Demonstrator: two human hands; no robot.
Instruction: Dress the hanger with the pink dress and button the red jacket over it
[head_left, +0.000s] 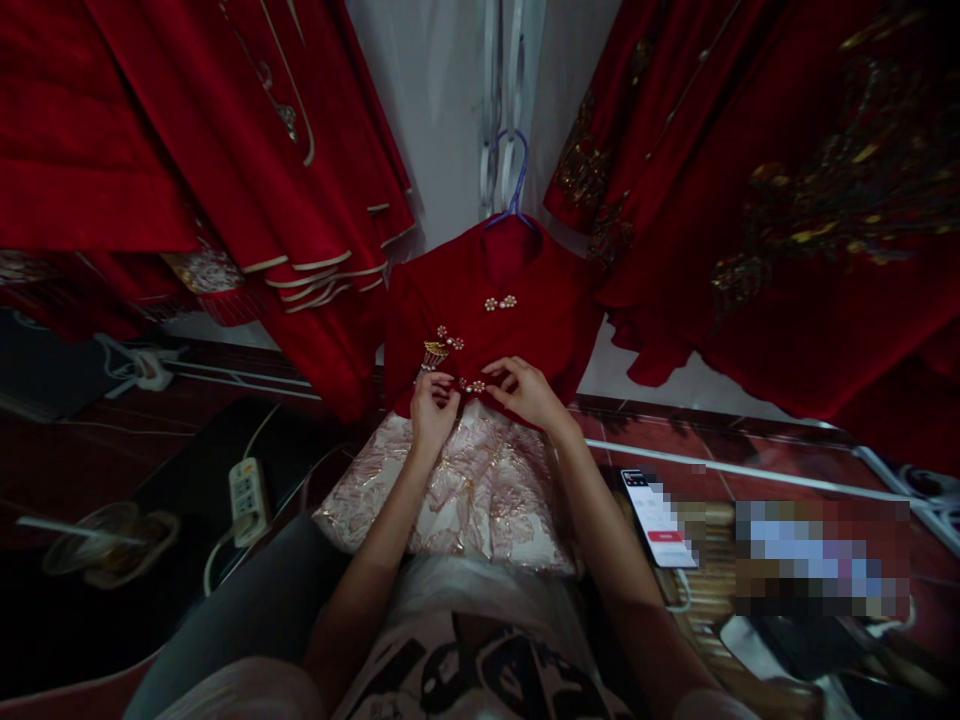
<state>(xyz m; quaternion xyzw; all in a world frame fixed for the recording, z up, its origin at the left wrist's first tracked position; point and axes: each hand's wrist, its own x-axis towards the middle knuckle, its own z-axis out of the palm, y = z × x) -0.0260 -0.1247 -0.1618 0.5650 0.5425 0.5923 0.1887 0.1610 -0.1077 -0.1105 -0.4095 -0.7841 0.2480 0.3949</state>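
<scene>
Red garments (142, 150) flank a pale wall (442, 90) above red floor tiles (795, 452). On the hanging red jacket (547, 330), a flower clasp (472, 387) lies between the hands (529, 392), fingers narrowly curled; grip unclear.

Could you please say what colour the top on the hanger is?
The top is red, seen in the head view.

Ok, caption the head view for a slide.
Left hand and right hand flank the lowest clasp of a red top on a hanger.
</scene>
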